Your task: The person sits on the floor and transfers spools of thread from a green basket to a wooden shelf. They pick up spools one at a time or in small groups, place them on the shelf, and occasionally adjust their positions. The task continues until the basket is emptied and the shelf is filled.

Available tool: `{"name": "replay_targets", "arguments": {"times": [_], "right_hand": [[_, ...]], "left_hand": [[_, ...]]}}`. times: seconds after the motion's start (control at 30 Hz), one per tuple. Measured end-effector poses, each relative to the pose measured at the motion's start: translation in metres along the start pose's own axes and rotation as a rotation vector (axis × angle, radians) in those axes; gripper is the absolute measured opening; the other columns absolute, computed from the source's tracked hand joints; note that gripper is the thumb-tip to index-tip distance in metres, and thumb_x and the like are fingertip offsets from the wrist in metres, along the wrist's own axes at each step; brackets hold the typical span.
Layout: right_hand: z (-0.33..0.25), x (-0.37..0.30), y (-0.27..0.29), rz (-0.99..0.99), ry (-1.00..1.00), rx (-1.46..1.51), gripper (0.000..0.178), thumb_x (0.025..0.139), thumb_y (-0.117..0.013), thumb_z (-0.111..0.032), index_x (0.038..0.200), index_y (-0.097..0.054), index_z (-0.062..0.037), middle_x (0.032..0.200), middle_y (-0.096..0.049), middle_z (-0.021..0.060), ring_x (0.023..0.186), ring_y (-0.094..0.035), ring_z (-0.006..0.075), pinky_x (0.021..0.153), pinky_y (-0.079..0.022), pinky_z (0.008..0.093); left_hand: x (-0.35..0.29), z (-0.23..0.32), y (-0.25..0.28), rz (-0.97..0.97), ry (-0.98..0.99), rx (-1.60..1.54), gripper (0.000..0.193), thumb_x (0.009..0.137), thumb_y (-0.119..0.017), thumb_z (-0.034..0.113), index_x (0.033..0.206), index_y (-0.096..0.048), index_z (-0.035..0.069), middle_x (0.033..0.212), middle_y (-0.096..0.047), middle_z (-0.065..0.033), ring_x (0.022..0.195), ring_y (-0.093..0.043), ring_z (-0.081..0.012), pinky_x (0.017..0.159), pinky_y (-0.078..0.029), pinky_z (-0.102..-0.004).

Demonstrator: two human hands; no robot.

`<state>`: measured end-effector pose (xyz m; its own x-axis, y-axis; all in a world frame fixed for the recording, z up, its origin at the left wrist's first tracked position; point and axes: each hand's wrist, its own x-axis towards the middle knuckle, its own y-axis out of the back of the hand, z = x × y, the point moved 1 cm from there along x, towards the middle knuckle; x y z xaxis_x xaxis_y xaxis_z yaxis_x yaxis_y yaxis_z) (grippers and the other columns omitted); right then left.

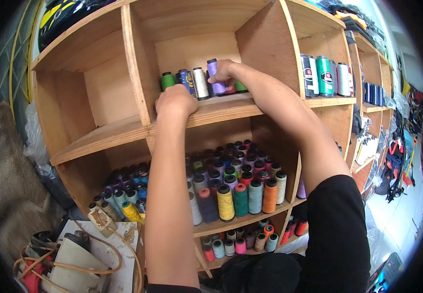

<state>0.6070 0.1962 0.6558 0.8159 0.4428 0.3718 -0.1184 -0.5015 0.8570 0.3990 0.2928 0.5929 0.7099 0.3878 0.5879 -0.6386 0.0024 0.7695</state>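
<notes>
In the upper middle compartment of a wooden shelf [211,113], my right hand [227,71] grips a purple thread spool [216,78] from its right side. The spool is upright and sits a little higher than the white spool [200,84] beside it. Left of that are a blue spool with yellow marks [186,80] and a green spool [167,79]. My left hand [177,99] is curled at the compartment's front edge, just before the green and blue spools. Its fingertips, and anything in them, are hidden. Darker and red spools show partly behind my right hand.
Below, a compartment holds several rows of colored spools, a yellow one [225,202] in front. More spools [325,75] stand in the right compartment. At lower left, a machine with a cable [77,261] rests on a white board. A black rounded object [265,273] is near me.
</notes>
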Motion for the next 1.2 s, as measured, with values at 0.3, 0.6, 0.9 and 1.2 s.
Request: {"name": "replay_targets", "arguments": {"times": [0.3,0.6,0.9,1.2], "right_hand": [[0.008,0.015,-0.025,0.03,-0.078,-0.017,0.042,0.085,-0.082,-0.027,0.109,-0.069,0.0043,0.103,-0.075,0.0188,0.079,-0.076,0.0275,0.063,-0.065,0.0368],[-0.011,0.005,-0.023,-0.087,-0.062,-0.322,0.032,0.082,-0.084,-0.014,0.1,-0.07,0.0082,0.091,-0.075,0.0189,0.075,-0.075,0.0285,0.061,-0.064,0.0389],[-0.015,-0.031,-0.018,0.023,0.026,-0.726,0.043,0.08,-0.082,-0.041,0.112,-0.076,-0.013,0.111,-0.075,0.0057,0.104,-0.072,0.0239,0.087,-0.057,0.0378],[-0.041,-0.121,0.037,0.784,0.301,-0.119,0.026,0.084,-0.071,-0.025,0.098,-0.074,-0.0034,0.102,-0.073,0.0196,0.096,-0.072,0.0351,0.079,-0.058,0.0445]], "left_hand": [[-0.001,0.003,-0.004,-0.042,-0.035,-0.074,0.039,0.085,-0.066,0.021,0.12,-0.071,0.003,0.126,-0.068,-0.0189,0.12,-0.065,-0.0318,0.102,-0.052,-0.0415],[-0.003,-0.003,-0.003,0.179,-0.084,-0.083,0.038,0.082,-0.071,0.026,0.108,-0.072,-0.001,0.114,-0.07,-0.0245,0.109,-0.068,-0.0378,0.096,-0.054,-0.0456],[-0.055,-0.001,-0.014,0.586,-0.257,-0.295,0.025,0.088,-0.064,0.025,0.077,-0.066,0.002,0.079,-0.07,-0.0201,0.083,-0.071,-0.0374,0.074,-0.056,-0.0488],[-0.067,-0.005,-0.02,0.677,-0.446,-0.08,0.038,0.099,-0.05,0.03,0.079,-0.066,0.002,0.083,-0.069,-0.0196,0.081,-0.065,-0.0384,0.075,-0.052,-0.0506]]}}
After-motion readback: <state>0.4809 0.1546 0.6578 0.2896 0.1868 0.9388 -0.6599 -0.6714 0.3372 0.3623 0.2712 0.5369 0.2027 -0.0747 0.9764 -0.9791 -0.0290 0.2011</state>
